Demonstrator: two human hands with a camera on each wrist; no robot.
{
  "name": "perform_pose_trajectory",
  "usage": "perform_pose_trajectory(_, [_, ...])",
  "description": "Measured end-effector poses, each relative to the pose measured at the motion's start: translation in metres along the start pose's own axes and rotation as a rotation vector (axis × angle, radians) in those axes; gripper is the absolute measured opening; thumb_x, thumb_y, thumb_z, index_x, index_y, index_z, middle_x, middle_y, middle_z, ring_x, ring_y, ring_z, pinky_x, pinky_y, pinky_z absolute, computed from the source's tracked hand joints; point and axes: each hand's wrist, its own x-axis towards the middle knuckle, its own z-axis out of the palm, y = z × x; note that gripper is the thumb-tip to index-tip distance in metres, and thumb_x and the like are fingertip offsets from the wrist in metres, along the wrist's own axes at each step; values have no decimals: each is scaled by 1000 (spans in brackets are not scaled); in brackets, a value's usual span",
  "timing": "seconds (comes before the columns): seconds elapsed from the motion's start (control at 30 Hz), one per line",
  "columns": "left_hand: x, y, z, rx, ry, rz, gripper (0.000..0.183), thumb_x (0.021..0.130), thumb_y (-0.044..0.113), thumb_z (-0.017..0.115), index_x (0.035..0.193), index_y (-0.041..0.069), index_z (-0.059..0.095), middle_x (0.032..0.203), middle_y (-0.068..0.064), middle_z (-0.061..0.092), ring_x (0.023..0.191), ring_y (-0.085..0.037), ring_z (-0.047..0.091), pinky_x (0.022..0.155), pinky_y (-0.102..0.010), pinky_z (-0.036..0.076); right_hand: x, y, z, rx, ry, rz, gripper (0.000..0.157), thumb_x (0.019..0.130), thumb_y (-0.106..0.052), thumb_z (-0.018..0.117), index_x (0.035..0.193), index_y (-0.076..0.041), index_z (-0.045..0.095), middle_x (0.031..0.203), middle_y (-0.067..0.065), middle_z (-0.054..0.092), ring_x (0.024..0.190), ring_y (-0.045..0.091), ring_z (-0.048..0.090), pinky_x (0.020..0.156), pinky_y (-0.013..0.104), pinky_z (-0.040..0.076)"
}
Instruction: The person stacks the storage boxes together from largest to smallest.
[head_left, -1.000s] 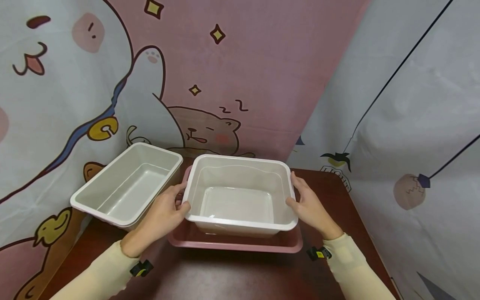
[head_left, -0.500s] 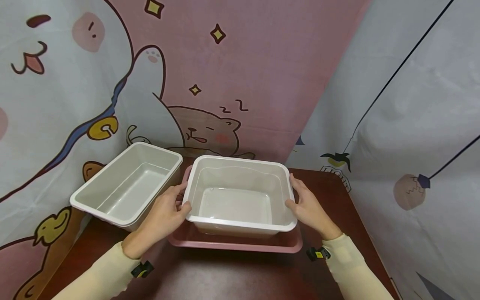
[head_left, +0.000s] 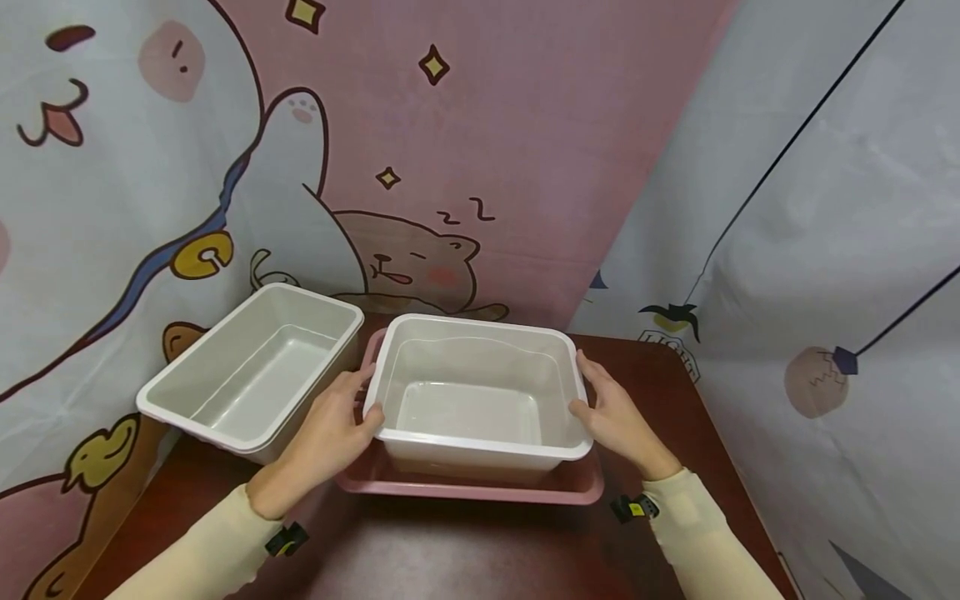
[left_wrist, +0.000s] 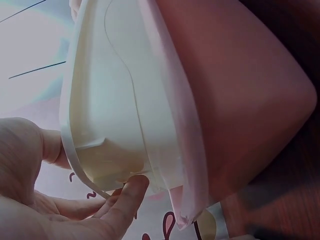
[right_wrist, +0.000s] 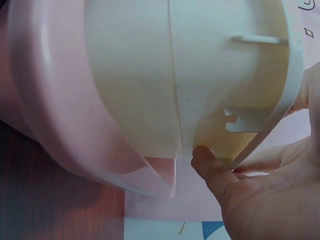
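An off-white rectangular plastic basin (head_left: 468, 412) is held by both hands, its lower part inside a pink basin (head_left: 472, 490). My left hand (head_left: 326, 433) grips the left end of its rim, thumb over the edge and fingers beneath. At the opposite end my right hand (head_left: 618, 421) holds the rim the same way. In the left wrist view, fingers (left_wrist: 127, 195) press under the rim against the outer wall. The right wrist view has a fingertip (right_wrist: 202, 155) on the outer wall below the lip. Nothing lies in the off-white basin; its underside is hidden by the pink one.
A second off-white basin (head_left: 258, 383) stands to the left, angled, close by my left forearm. All sit on a dark reddish-brown table (head_left: 450, 550). Printed cloth hangings (head_left: 525, 150) rise right behind the table and along its sides.
The held off-white basin has tipped slightly and shifted a little left, showing more of its front wall. Both hands keep their grip. The pink basin and the second off-white basin stay put.
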Motion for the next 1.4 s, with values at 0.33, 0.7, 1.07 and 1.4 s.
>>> perform_pose_trajectory(0.33, [-2,2,0,6,4,-3,65,97,5,74,158,-13,62,124,-20,75,94,-28,67,81,-37,55,1,-1,0,-2,4,-9,84,106,-3,70,180,8,31,185,31,40,161,55,54,124,72,52])
perform_pose_trajectory(0.7, [-4,1,1,21,18,25,66,97,4,75,159,-15,61,137,-24,75,105,-31,69,91,-49,60,2,0,1,7,-5,-16,83,108,-3,70,181,6,30,185,31,39,159,56,56,118,73,56])
perform_pose_trajectory(1.07, [-5,3,0,24,17,23,66,97,4,75,159,-15,60,139,-27,74,112,-36,73,96,-54,62,0,1,1,0,-13,-22,83,108,-4,70,180,7,31,187,31,35,165,58,48,127,77,46])
perform_pose_trajectory(1.4, [-7,5,-2,16,15,12,66,98,4,76,160,-12,62,141,-26,73,114,-36,74,94,-50,61,-2,0,0,-26,-18,-35,83,111,-10,72,181,5,31,187,31,32,165,61,46,125,80,44])
